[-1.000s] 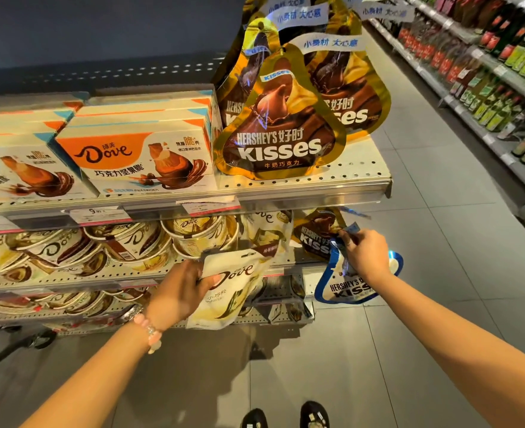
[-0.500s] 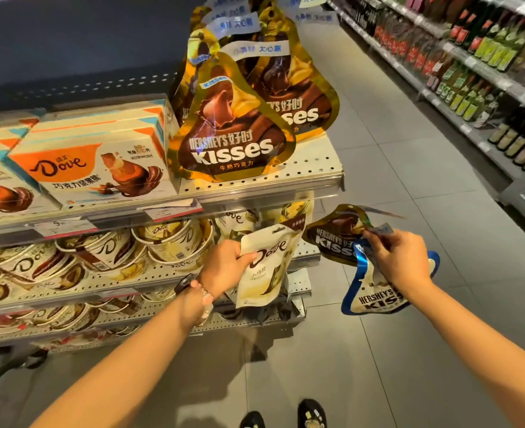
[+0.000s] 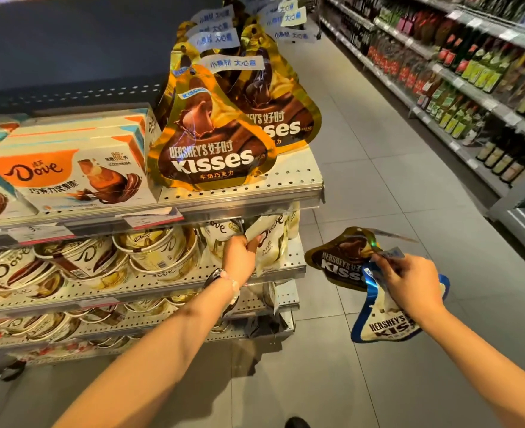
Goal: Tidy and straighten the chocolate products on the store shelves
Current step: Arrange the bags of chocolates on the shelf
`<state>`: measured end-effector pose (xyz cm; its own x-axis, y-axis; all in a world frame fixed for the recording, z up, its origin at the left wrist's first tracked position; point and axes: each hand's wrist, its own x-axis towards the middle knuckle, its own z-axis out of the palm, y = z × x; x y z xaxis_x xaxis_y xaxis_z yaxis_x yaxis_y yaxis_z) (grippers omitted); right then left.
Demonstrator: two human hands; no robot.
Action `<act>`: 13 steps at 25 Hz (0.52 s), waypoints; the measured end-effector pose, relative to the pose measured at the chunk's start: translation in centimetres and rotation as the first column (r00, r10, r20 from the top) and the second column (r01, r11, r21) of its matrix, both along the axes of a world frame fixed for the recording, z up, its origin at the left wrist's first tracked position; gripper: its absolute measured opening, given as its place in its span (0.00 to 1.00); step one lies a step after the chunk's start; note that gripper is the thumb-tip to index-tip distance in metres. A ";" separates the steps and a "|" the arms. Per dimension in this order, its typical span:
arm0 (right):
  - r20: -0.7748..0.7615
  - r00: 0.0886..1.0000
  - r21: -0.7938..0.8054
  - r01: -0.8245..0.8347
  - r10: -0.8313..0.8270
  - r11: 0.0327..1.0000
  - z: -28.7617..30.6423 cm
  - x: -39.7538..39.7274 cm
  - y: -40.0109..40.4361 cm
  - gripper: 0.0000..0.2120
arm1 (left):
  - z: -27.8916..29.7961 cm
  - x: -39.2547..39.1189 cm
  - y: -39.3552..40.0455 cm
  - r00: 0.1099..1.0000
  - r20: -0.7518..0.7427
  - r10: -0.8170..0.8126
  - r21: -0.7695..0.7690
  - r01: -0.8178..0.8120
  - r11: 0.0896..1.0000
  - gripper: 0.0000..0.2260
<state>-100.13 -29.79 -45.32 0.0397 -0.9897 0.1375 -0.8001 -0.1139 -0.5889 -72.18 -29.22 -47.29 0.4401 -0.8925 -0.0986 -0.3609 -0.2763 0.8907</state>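
Head view: left hand (image 3: 239,256) grips Dove pouch (image 3: 268,242); right hand (image 3: 409,284) pinches two Kisses bags (image 3: 341,264)

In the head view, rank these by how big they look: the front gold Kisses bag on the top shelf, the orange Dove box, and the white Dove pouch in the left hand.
1. orange Dove box and front gold Kisses bag: too alike to rank.
2. white Dove pouch, smallest, though partly hidden under the shelf edge and the left hand.
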 end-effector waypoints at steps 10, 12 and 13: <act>0.083 0.986 -0.030 -0.143 0.145 0.989 1.1 2.5 0.4 0.08 | 0.0 0.1 -2.0 0.978 0.208 -0.027 0.089 0.009 0.996 0.18; 0.076 0.982 -0.048 -0.170 0.173 0.984 1.9 3.0 0.6 0.08 | -0.1 0.7 -1.5 0.970 0.233 -0.071 0.048 0.061 0.997 0.13; 0.079 0.978 -0.077 -0.186 0.192 0.980 2.2 3.3 0.6 0.09 | 0.0 0.9 -1.3 0.963 0.256 -0.088 0.039 0.080 0.996 0.11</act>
<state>-96.79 -29.17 -43.07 0.2102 -0.9534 0.2163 -0.7075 -0.3011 -0.6394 -71.30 -30.56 -47.27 0.3775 -0.9258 -0.0173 -0.5996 -0.2587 0.7573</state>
